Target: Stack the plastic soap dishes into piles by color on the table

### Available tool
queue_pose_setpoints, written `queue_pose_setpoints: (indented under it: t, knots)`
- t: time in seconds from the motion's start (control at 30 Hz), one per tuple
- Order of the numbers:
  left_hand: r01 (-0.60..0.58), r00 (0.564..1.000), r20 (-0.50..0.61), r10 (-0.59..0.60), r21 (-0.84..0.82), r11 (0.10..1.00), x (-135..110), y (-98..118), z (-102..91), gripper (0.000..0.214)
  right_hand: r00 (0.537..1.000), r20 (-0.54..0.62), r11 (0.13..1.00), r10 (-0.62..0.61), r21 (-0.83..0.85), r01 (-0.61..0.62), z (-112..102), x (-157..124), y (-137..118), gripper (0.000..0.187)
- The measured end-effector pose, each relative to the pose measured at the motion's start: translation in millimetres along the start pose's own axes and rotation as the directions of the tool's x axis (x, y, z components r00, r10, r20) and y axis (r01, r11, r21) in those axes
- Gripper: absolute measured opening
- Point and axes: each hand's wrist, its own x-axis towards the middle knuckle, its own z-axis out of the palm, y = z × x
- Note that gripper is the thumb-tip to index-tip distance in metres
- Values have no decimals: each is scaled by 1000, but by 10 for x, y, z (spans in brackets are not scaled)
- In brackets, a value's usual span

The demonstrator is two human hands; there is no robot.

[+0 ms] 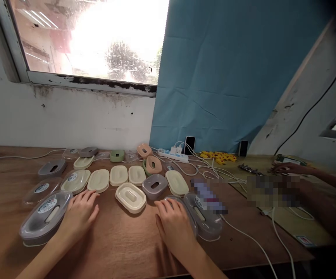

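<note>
My left hand (80, 211) lies flat on the wooden table (121, 240), fingers stretched out, holding nothing. It rests just right of a grey lidded box with a clear cover (44, 219) and below a cream lid (98, 180). My right hand (173, 223) also lies flat with fingers apart; its fingertips touch the edge of a clear cover (182, 201) beside a second grey covered box (204, 217). A cream lid with a raised centre (131, 197) sits between the two hands, a little beyond them.
Several oval boxes and lids in cream, grey, green and peach spread across the table's far half. A white power strip (173, 155), phones and tangled white cables (214, 174) lie to the right. Another person's hand (286, 167) rests at the far right.
</note>
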Motion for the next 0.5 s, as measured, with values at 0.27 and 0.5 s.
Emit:
queue_pose_setpoints:
  t: [0.27,0.5]
  knots:
    - [-111,987,122,106,31,993,456,90,81,37,918,351,968,-186,-94,232,71,723,204,72]
    - [28,987,156,-28,2,1000,564,-512,-210,37,860,419,948,-290,1,319,341,771,190,63]
